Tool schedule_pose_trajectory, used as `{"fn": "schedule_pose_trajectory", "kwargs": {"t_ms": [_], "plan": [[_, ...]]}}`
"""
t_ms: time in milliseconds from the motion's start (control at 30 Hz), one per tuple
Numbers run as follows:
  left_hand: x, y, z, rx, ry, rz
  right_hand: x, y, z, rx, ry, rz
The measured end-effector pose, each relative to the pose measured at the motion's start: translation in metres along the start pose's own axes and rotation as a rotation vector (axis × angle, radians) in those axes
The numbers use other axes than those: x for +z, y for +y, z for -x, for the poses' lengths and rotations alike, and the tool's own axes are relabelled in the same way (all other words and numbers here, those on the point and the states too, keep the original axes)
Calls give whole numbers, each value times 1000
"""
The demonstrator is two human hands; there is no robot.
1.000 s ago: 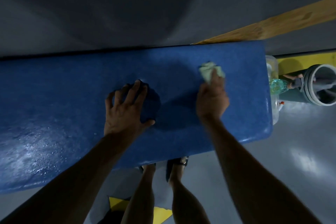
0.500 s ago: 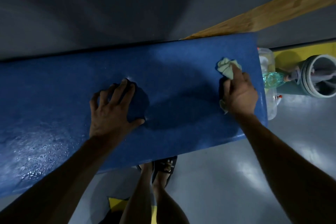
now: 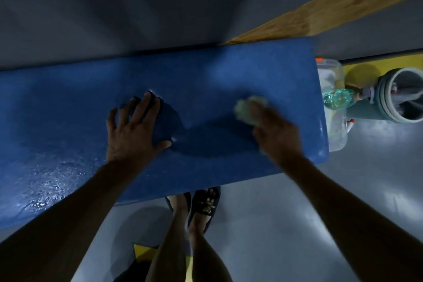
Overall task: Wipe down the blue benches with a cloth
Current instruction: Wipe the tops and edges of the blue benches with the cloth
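A long blue bench (image 3: 217, 75) runs across the view against a grey wall, its right end near the frame's right side. My right hand (image 3: 277, 133) grips a pale green cloth (image 3: 248, 110) and presses it onto the bench top; hand and cloth are blurred by motion. My left hand (image 3: 132, 130) lies flat on the bench with fingers spread, near the middle. The left stretch of the bench (image 3: 45, 178) glistens with wet droplets.
Past the bench's right end stand a clear plastic container (image 3: 329, 75), a green-tinted bottle (image 3: 338, 98) and a grey bucket (image 3: 400, 96) with tools in it. A wooden plank (image 3: 332, 9) leans along the wall. My sandalled feet (image 3: 201, 204) stand on the grey floor below.
My right hand has swept the cloth leftward from the bench's right end toward the middle. My left hand has stayed planted on the bench.
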State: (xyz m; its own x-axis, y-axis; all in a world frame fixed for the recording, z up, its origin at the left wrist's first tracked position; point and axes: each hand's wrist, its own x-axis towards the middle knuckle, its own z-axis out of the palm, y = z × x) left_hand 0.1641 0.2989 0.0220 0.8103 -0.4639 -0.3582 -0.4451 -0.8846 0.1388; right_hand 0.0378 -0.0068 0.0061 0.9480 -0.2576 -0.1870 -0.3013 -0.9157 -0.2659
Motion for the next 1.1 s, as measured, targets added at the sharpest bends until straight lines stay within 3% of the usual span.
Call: {"fn": "schedule_pose_trajectory", "kwargs": {"t_ms": [100,167,233,300,400,500,567,633,733,867,933,1000,1100], "plan": [[2,2,0,-9,-3,-6,-12,42,2,384,107,40],[3,1,0,-2,7,-6,-3,27,1,540,166,16],[3,1,0,4,10,-14,11,-11,5,580,198,-66],[0,4,1,-4,19,-10,27,-56,16,402,189,-168],[-4,10,13,-26,60,12,40,-106,36,50,0,-99],[-4,16,38,-31,102,39,27,-89,42,-265,-104,28],[-1,16,55,-34,98,38,13,-52,43,-328,-90,127],[4,13,68,-29,74,32,1,-10,42,-166,-88,106],[13,7,86,-7,34,21,-2,23,45,222,-10,6],[17,5,94,-10,-25,-4,24,-29,62,474,154,-195],[16,7,91,-18,-48,-2,40,-76,83,362,111,-313],[14,9,90,-33,-77,-8,51,-112,104,96,-52,-287],[14,11,90,-40,-116,-24,45,-109,107,-190,-157,-212]]}}
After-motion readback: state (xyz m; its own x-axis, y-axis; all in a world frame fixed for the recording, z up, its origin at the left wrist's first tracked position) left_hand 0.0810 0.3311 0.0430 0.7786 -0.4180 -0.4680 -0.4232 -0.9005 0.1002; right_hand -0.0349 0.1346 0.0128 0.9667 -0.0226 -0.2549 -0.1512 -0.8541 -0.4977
